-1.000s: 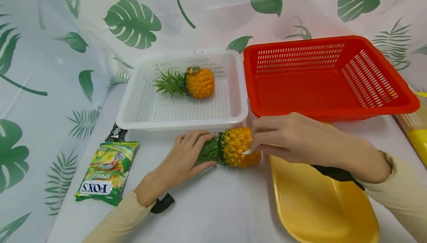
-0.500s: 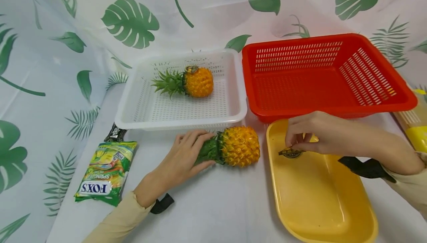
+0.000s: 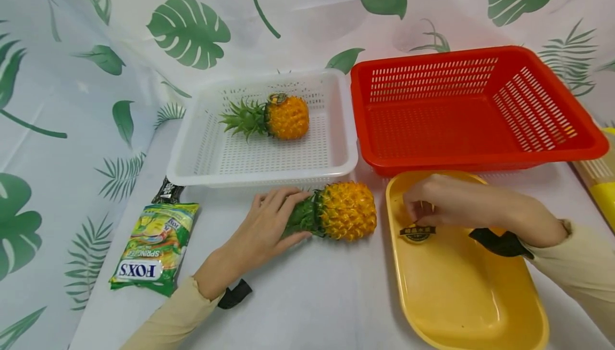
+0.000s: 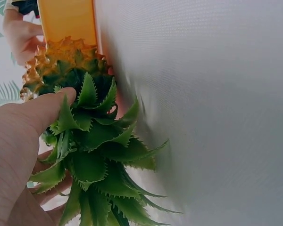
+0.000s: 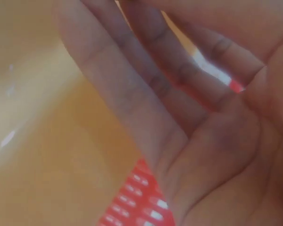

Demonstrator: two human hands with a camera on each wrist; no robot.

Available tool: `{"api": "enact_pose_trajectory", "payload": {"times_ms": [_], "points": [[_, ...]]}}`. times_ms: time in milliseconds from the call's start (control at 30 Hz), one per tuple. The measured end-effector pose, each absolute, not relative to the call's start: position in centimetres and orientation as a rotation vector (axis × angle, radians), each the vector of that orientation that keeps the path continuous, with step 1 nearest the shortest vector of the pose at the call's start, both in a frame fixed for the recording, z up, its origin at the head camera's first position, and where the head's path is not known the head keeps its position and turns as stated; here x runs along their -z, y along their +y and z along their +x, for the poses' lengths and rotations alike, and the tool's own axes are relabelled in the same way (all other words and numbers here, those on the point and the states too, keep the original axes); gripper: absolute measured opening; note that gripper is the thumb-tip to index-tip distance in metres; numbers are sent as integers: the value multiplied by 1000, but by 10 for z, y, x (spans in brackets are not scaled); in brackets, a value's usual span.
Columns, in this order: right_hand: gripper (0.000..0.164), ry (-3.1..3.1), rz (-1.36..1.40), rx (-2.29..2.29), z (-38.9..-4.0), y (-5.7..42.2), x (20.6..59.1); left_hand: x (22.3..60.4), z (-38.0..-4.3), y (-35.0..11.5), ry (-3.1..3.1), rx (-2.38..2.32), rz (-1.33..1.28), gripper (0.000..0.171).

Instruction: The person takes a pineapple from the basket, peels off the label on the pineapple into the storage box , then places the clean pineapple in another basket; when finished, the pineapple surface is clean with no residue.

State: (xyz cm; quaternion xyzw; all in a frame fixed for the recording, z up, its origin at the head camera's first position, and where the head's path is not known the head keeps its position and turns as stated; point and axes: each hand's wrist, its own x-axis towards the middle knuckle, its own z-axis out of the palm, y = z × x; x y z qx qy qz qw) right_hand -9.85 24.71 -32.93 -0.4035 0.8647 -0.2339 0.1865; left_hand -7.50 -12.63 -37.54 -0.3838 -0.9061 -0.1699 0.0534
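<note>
- On the white tabletop (image 3: 307,296), in front of the white basket (image 3: 264,179), a pineapple (image 3: 348,211) is laid on its side, its leafy crown pointed to the left and its orange body to the right.
- By the left hand (image 3: 269,222) the crown is gripped, with the thumb laid over the leaves and the fingers wrapped behind them, as is seen in the left wrist view.
- By the right hand (image 3: 439,200), held over the far end of the yellow tray (image 3: 451,291), a small black-and-gold label (image 3: 417,234) is pinched at its upper edge; its fingertips are cut off in the right wrist view, and whether the label is touching the tray cannot be told.
- The tray is placed just beside the pineapple's orange end, and a narrow gap is left between them.
- Inside the white basket a second pineapple (image 3: 288,118) is seen on its side, a label of similar colours attached near its crown.
- The red basket (image 3: 427,131) is set to the right of the white one, behind the tray.
- At the left, a green FOX'S packet (image 3: 154,248) is laid near a small dark wrapper (image 3: 168,192).
- Leaf-printed cloth (image 3: 298,14) is hung behind everything.
</note>
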Motion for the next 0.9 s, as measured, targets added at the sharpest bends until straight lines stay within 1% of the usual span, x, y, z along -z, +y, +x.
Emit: {"api": "enact_pose_trajectory", "payload": {"times_ms": [133, 467, 667, 900], "points": [[32, 2425, -1161, 673, -99, 244, 337, 376, -75, -126, -2750, 523, -1168, 68], [29, 2459, -1164, 638, -101, 240, 348, 376, -74, -126, -2751, 534, -1167, 69], [29, 2542, -1116, 522, -98, 237, 348, 376, -73, -126, -2751, 518, -1163, 68], [32, 2622, -1101, 428, -96, 234, 352, 376, -73, -126, -2747, 519, -1163, 68]]}}
